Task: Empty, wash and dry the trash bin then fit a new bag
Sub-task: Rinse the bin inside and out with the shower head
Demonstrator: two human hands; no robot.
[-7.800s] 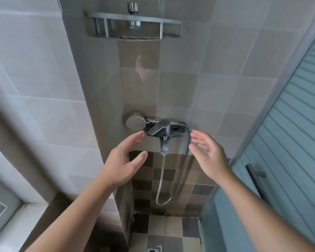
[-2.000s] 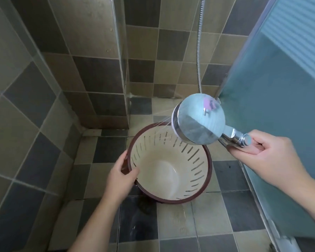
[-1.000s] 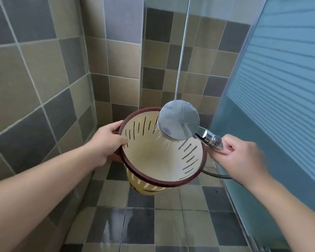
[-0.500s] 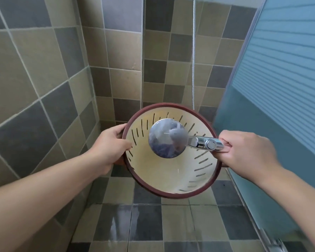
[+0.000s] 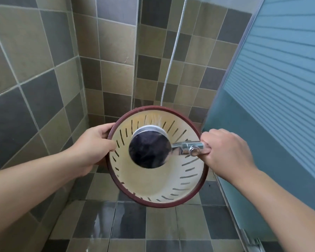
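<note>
Head view, centre of the frame: the left hand (image 5: 91, 148) grips the dark red rim of the slotted cream trash bin (image 5: 171, 180), held above the floor tiles (image 5: 127, 226). The right hand (image 5: 225, 153) clamps the shower head (image 5: 149, 148) handle, spraying the bin's upper inner wall. Its hose (image 5: 173, 55) climbs upward; a blue door (image 5: 280, 88) fills the right.
</note>
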